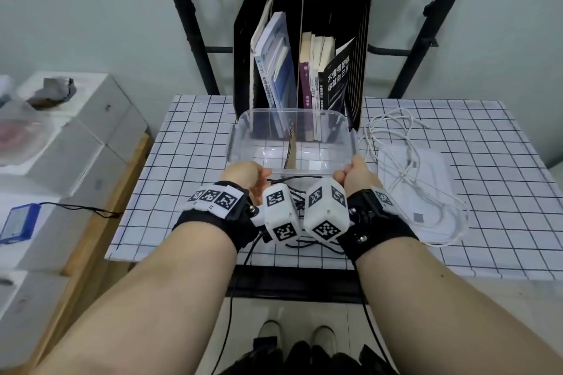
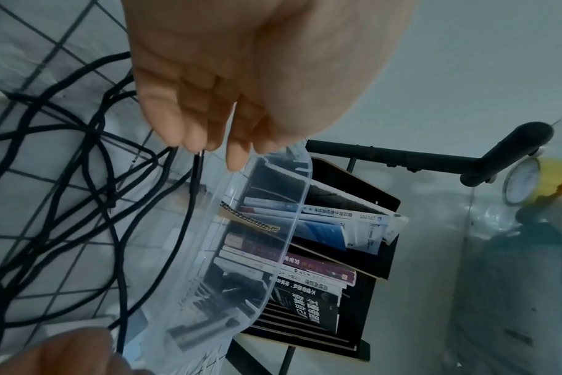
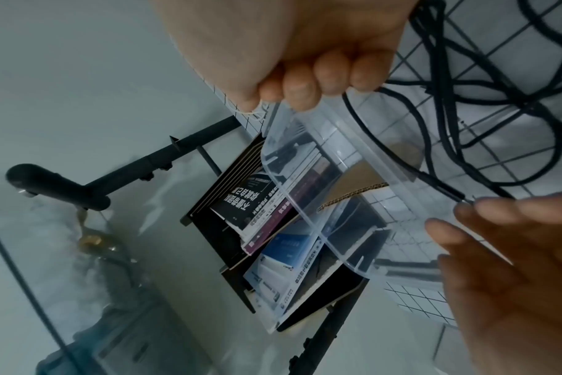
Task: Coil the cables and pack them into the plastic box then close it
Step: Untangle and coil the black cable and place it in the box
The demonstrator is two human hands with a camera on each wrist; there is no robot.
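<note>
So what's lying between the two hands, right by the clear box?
Tangled black cable on the checked tablecloth, between left hand and right hand, at the box's near edge; the head view shows it.

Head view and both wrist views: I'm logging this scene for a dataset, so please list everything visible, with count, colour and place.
plastic box: one, clear, table centre, tilted, gripped at its near rim
lid: one, clear, right of box
black cable: one tangle, table near edge
white cable: one, loose, on and beside lid
cardboard strip: one, brown, inside box
file holders: two, black, holding books, behind box
tablecloth: white, black grid
white boxes: several, far left
left hand: grips box rim
right hand: grips box rim
</note>
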